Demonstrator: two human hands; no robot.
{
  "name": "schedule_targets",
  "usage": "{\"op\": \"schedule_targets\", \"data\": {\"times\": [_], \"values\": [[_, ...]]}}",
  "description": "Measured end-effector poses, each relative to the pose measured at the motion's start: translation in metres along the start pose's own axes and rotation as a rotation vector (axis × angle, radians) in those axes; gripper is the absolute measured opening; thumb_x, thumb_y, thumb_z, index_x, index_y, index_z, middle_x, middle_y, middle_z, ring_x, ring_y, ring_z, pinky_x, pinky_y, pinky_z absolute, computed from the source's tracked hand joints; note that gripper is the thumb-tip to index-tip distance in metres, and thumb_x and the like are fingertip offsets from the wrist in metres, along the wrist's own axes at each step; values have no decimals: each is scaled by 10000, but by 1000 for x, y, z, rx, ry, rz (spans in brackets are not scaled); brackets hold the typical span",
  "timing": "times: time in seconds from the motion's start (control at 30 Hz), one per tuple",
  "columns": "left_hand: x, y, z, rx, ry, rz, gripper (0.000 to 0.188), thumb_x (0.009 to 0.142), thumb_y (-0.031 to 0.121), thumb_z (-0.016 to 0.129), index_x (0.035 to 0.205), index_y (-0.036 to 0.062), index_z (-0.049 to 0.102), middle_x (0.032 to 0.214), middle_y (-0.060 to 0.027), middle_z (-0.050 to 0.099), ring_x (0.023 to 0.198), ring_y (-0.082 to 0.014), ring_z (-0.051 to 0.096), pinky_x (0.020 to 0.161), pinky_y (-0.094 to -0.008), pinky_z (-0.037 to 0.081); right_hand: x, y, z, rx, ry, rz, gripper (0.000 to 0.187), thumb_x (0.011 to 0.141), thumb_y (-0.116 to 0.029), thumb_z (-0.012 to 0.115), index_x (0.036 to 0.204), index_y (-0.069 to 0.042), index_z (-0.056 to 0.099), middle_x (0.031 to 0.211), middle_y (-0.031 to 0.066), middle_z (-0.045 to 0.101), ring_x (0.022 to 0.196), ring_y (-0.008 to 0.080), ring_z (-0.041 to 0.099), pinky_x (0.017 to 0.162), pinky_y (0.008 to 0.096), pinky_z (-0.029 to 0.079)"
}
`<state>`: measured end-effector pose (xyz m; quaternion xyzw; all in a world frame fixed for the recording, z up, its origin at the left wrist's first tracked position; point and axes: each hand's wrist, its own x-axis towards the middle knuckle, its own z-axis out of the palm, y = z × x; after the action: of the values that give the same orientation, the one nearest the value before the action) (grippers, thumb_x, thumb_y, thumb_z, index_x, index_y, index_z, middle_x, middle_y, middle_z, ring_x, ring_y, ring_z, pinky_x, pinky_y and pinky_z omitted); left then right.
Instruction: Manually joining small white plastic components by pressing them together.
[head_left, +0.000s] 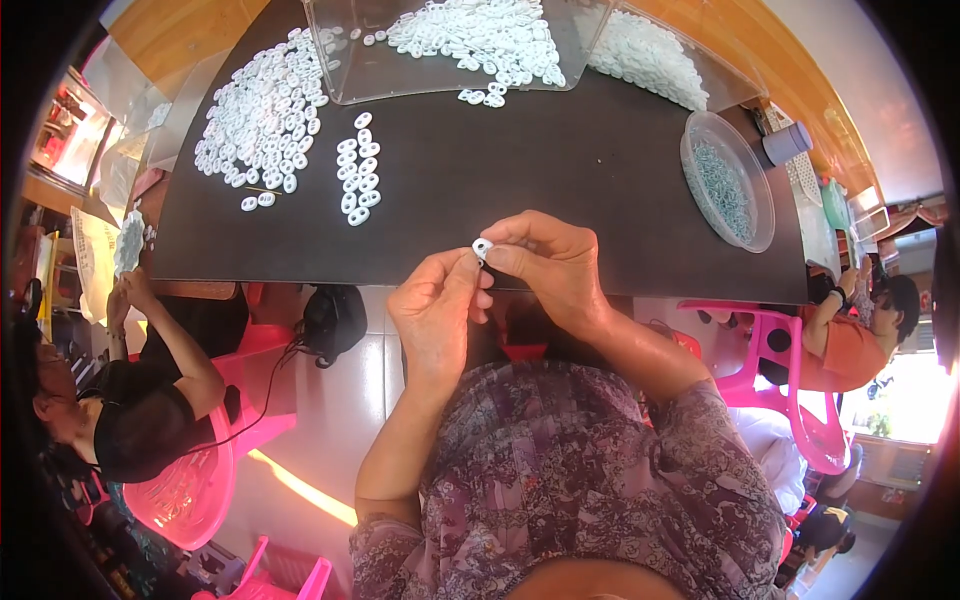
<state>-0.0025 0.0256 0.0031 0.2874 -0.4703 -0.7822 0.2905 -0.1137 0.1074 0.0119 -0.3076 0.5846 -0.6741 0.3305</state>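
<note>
Just over the near edge of the dark table, my left hand (438, 300) and my right hand (548, 262) meet with closed fingertips. Between them they pinch a small white oval plastic piece (481, 245) with dark holes in it. Thumbs and fingers cover part of it, so any smaller part there cannot be made out. Beyond my left hand, similar two-holed white pieces (359, 170) lie in a short double column. Farther left a large heap of the same pieces (260, 115) spreads out, with a thin brownish stick (264, 190) by its near side.
A clear plastic tray (455, 90) at the far side holds more white pieces; another clear container (650, 65) stands right of it. A round clear dish (690, 160) holds many small bluish metallic bits, beside a grey-lilac cylinder (787, 145). People sit at left and right near pink chairs (190, 490).
</note>
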Motion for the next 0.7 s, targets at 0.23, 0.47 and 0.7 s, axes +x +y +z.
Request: {"op": "schedule_targets", "data": {"times": [0.23,0.47,0.7], "values": [[0,-3,1,-65,5,42,163,894,52,556,996,-55,624,747,-60,617,581,-75,544,490,-189,447,-1,-2,7,-70,13,-95,101,850,22,572,930,56,623,834,52,575,704,88,574,608,224,499],[0,-9,-1,-73,-32,77,196,899,44,545,1060,-52,604,764,-62,619,603,-77,549,510,-189,452,0,10,1,-204,-2,-188,108,850,30,562,931,57,628,812,50,550,685,96,568,570,231,491],[1,-16,-1,-66,-30,129,234,880,62,580,1073,-70,587,793,-101,631,578,-120,560,477,-230,461,-3,1,7,-28,-11,-110,102,850,57,530,907,61,615,796,64,537,662,113,571,541,248,496]]}}
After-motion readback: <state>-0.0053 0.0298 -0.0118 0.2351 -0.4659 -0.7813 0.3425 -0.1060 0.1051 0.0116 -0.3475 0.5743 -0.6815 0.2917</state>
